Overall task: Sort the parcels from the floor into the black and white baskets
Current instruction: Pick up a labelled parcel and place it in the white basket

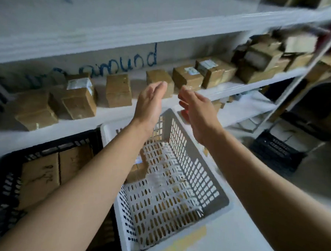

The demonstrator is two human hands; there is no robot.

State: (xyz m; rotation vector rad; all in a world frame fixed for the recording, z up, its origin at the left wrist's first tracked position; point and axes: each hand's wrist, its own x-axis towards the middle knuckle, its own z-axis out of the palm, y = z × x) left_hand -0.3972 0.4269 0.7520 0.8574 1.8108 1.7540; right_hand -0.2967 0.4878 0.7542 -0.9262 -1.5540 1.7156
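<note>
Both my arms reach forward above the baskets. My left hand (150,101) is held flat with straight fingers and holds nothing. My right hand (195,109) faces it a little apart, fingers relaxed, also empty. Below them stands the white perforated basket (205,187); a brown parcel (138,172) shows in its left part, half hidden by my left forearm. The black basket (6,176) stands to its left and holds flat cardboard parcels (41,176).
A white shelf (111,113) behind the baskets carries a row of several brown taped parcels (118,90), stacked higher at the right (260,59). Another black crate (276,148) sits on the floor at the right, beside the rack's upright.
</note>
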